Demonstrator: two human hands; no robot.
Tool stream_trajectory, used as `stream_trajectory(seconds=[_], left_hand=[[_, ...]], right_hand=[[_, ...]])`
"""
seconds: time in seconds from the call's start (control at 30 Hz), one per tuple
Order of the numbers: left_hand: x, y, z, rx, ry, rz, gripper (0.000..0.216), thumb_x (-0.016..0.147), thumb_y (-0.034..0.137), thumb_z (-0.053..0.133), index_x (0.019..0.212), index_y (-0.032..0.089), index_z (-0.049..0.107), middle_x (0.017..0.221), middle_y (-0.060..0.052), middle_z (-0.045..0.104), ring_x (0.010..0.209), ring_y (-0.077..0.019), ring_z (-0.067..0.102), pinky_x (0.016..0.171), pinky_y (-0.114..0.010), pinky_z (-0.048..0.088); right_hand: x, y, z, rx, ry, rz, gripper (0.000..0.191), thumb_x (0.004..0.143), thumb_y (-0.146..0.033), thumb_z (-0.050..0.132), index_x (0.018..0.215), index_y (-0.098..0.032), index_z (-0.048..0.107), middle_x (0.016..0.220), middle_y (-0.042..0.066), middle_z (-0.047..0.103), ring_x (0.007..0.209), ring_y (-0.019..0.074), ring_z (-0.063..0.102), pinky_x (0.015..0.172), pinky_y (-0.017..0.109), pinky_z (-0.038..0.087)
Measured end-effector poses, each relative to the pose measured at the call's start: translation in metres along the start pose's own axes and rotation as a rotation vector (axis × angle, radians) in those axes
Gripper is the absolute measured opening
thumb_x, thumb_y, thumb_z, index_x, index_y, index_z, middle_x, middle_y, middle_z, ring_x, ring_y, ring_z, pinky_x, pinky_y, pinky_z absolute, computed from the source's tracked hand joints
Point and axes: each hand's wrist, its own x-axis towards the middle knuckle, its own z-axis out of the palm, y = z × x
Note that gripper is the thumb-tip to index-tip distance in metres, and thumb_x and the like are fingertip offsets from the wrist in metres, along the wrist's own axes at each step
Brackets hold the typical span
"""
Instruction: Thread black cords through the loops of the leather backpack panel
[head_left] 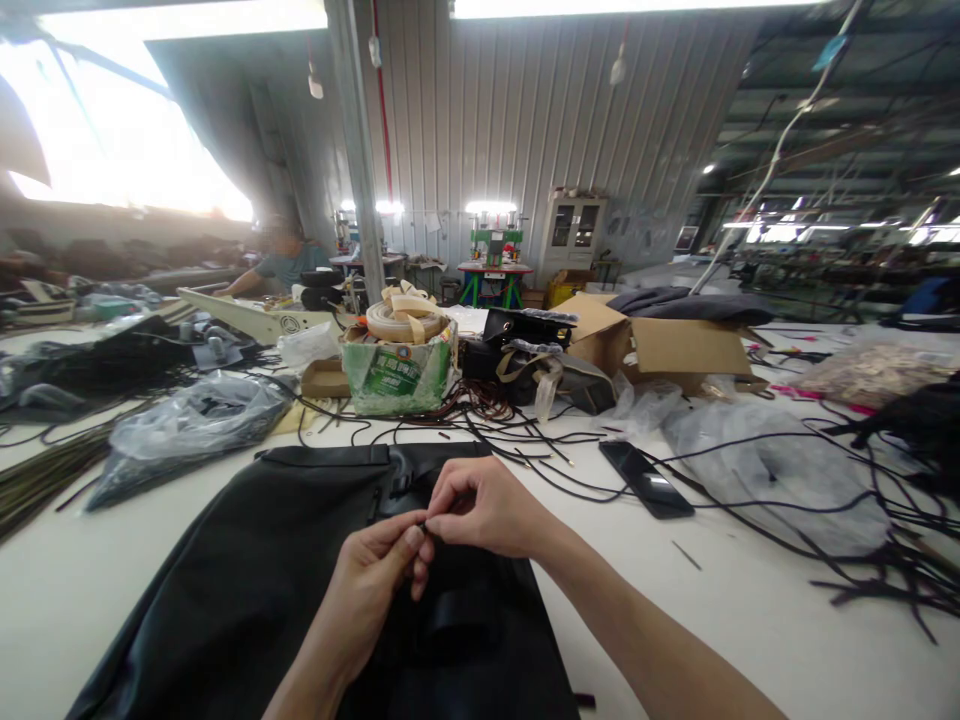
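A large black bag (247, 570) lies flat on the white table in front of me. Over its upper part my left hand (375, 565) pinches a tiny dark piece between thumb and forefinger. My right hand (476, 505) meets it from the right, thumb and fingertips closed at the same spot. The piece is mostly hidden by the fingertips, so its kind does not show. Just behind the hands, a black strap with a buckle (401, 470) runs along the bag's top edge.
Black cords (540, 465) trail across the white table (720, 640). A phone (646, 480) lies to the right, near clear plastic bags (772, 490). Behind stand a green box (401, 375) with webbing rolls and a cardboard box (690, 350). A person (285, 260) sits at far left.
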Motion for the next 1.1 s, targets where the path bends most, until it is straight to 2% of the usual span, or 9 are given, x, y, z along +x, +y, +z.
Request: stream_trajectory(seconds=[0.23,0.43,0.57,0.73,1.1], left_hand=[[0.001,-0.004,-0.003,0.03,-0.001,0.019,0.046,0.083,0.05,0.097,0.111,0.015,0.088,0.075,-0.006,0.069,0.061,-0.0134,0.055,0.05,-0.023,0.05],[0.003,-0.007,-0.004,0.081,0.003,0.046,0.044,0.085,0.051,0.096,0.108,0.015,0.088,0.074,-0.005,0.069,0.061,-0.0134,0.056,0.052,-0.023,0.05],[0.002,-0.008,-0.004,0.081,-0.01,0.056,0.041,0.088,0.05,0.094,0.11,0.016,0.088,0.076,-0.004,0.069,0.062,-0.0127,0.056,0.053,-0.023,0.05],[0.004,-0.009,-0.006,0.062,-0.023,0.054,0.04,0.091,0.05,0.092,0.113,0.016,0.086,0.078,-0.003,0.067,0.063,-0.0118,0.055,0.055,-0.022,0.049],[0.007,-0.013,-0.008,0.038,-0.046,0.034,0.038,0.093,0.047,0.09,0.114,0.016,0.086,0.079,-0.003,0.069,0.064,-0.0117,0.057,0.057,-0.022,0.05]], right_hand=[[0.0,0.0,0.007,-0.013,0.028,0.044,0.013,0.072,-0.007,0.08,0.075,-0.02,0.084,0.082,-0.002,0.073,0.074,0.0122,0.067,0.066,0.023,0.048],[-0.003,-0.004,0.012,-0.114,0.051,0.03,0.013,0.072,-0.005,0.078,0.072,-0.018,0.081,0.081,-0.002,0.07,0.069,0.0106,0.064,0.06,0.022,0.044],[-0.004,-0.006,0.009,-0.101,0.037,0.021,0.014,0.074,-0.007,0.078,0.079,-0.019,0.083,0.085,-0.001,0.072,0.072,0.0115,0.067,0.061,0.021,0.047],[-0.003,-0.004,0.009,-0.045,0.025,0.045,0.019,0.077,-0.008,0.076,0.091,-0.018,0.085,0.089,-0.001,0.077,0.077,0.0121,0.071,0.069,0.02,0.054],[-0.002,-0.01,0.003,-0.079,-0.011,0.079,0.02,0.081,-0.011,0.074,0.094,-0.018,0.086,0.095,0.002,0.08,0.08,0.0145,0.075,0.071,0.022,0.057]])
